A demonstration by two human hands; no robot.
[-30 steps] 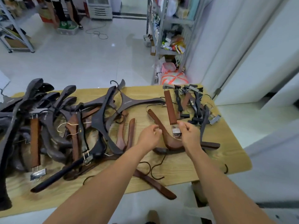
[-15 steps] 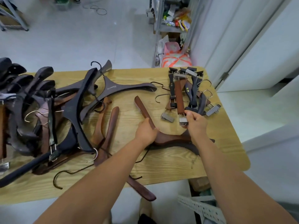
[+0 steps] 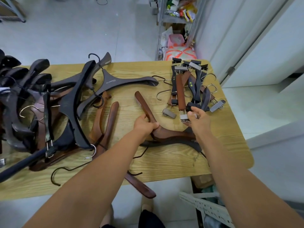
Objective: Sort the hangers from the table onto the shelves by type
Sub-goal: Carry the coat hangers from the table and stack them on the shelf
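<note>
- Head view: a light wooden table [image 3: 230, 145] strewn with hangers, both bare forearms reaching out over its near edge.
- The left hand [image 3: 145, 125] is clenched around the brown wooden hanger [image 3: 144, 106] at its bend. One arm of the hanger slants away toward the table's middle; the other runs to the right, under the right wrist.
- This hanger lies low over the tabletop, on top of a dark hanger [image 3: 172, 143] just nearer the person.
- The right hand [image 3: 198, 120] sits at the near end of the brown clip hanger [image 3: 180, 94], thumb and forefinger against its metal clip. Whether they pinch it or merely touch it, I cannot tell.
- That clip hanger belongs to a cluster of clip hangers [image 3: 197, 83] at the far right corner — brown and black bars, grey clips, wire hooks crossing.
- A heap of dark hangers [image 3: 74, 104] covers the left of the table, with two more brown wooden hangers [image 3: 107, 122] beside it.
- Beyond the table stands a metal shelf rack [image 3: 177, 12] holding packets.
</note>
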